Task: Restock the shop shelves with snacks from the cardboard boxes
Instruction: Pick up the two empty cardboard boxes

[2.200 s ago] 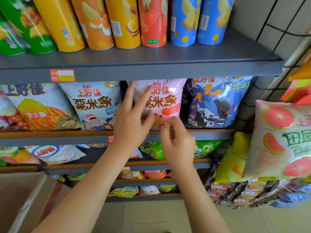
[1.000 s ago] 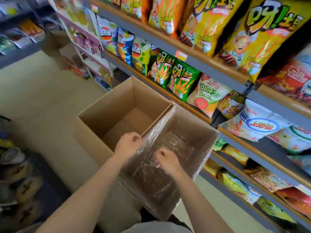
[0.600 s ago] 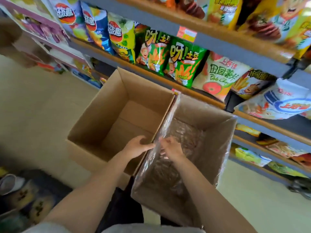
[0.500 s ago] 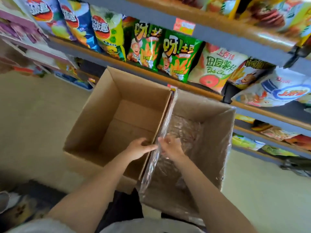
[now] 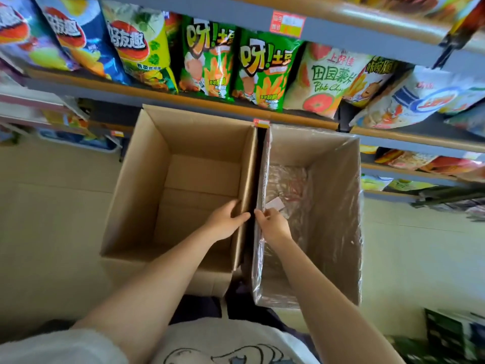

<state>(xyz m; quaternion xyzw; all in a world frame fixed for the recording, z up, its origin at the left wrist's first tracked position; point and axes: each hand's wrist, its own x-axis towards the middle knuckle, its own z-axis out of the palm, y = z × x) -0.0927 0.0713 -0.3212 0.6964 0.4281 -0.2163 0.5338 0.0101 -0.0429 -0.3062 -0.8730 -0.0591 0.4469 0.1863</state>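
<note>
Two open cardboard boxes stand side by side on the floor below the shelves. The left box (image 5: pixel 147 185) shows only bare cardboard inside. The right box (image 5: pixel 338 206) is lined with clear plastic film, and a small white slip (image 5: pixel 275 204) lies in it. My left hand (image 5: pixel 226 219) grips the right wall of the left box. My right hand (image 5: pixel 271 223) pinches the plastic-lined left wall of the right box. A narrow dark gap separates the two walls. No snack bag shows in either box.
The shelf (image 5: pixel 210 101) above the boxes holds upright snack bags: green fries bags (image 5: pixel 259 72), a white potato chip bag (image 5: pixel 322 80), blue and yellow bags (image 5: pixel 110 46) at left. Lower shelves (image 5: pixel 420 166) at right hold more bags. Beige floor (image 5: pixel 52 206) lies to the left.
I turned from the upper shelf down to the boxes. Both hands went from the pink bag to the adjoining box walls, and over the last half second the walls have come apart slightly.
</note>
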